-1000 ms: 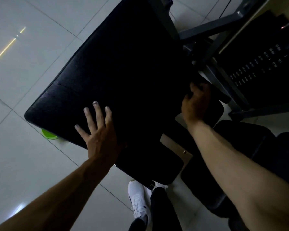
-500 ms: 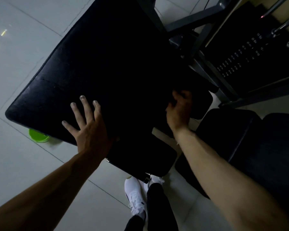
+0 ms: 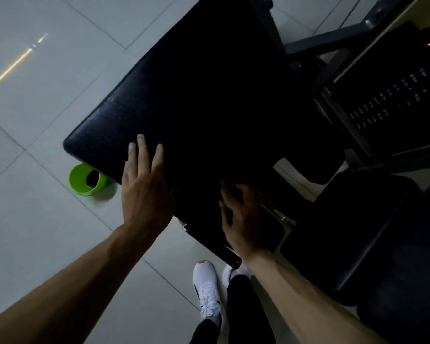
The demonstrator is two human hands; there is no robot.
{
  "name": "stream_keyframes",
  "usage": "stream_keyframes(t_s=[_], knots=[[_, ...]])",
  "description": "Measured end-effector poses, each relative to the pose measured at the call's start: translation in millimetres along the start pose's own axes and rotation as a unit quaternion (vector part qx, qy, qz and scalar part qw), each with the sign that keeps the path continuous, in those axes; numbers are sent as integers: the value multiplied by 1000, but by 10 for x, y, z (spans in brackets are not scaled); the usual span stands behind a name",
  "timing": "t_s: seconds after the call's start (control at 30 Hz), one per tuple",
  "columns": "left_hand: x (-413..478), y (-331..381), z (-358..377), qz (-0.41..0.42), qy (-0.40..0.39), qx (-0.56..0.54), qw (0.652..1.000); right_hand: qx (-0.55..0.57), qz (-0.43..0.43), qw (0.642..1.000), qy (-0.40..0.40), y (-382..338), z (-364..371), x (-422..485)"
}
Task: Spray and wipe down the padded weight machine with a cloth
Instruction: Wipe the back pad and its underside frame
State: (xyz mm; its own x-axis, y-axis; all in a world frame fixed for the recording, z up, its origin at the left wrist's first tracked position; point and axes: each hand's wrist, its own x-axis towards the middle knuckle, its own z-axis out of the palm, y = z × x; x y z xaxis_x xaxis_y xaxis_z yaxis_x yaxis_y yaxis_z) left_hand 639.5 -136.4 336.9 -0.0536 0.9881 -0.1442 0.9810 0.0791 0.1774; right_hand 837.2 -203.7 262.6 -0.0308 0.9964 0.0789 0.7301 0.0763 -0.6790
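The machine's large black pad (image 3: 196, 95) slants across the middle of the head view. My left hand (image 3: 144, 187) lies flat on its near left corner, fingers straight and pointing up the pad. My right hand (image 3: 243, 219) rests at the pad's near edge, over a smaller black pad below it. Its fingertips fade into the dark surface. No cloth or spray bottle can be made out; the scene is too dark to tell whether something dark lies under the right hand.
A green cup (image 3: 87, 181) stands on the tiled floor (image 3: 35, 219), partly under the pad's left corner. The weight stack (image 3: 395, 100) and grey frame bars (image 3: 333, 43) rise at the upper right. Another black padded seat (image 3: 370, 232) is at right. My white shoes (image 3: 206, 289) are below.
My right hand has come from the pad's right edge down and towards me to its near edge. My left hand's fingers have closed together on the corner. The view has shifted, showing more of the green cup.
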Motion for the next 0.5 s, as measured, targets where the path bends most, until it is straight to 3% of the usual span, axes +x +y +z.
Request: stream_keyframes(t_s=[0.2, 0.33, 0.4, 0.5], knots=[[15, -472, -185, -136, 26, -20, 990, 16, -84, 994, 71, -500, 293, 1244], [202, -669, -277, -220, 42, -95, 970, 47, -29, 990, 126, -1034, 491, 1974], [278, -745, -294, -234, 41, -139, 962, 62, -21, 991, 121, -1206, 564, 1998], [339, -818, -262, -227, 14, -149, 962, 29, -123, 991, 46, -1201, 629, 1600]])
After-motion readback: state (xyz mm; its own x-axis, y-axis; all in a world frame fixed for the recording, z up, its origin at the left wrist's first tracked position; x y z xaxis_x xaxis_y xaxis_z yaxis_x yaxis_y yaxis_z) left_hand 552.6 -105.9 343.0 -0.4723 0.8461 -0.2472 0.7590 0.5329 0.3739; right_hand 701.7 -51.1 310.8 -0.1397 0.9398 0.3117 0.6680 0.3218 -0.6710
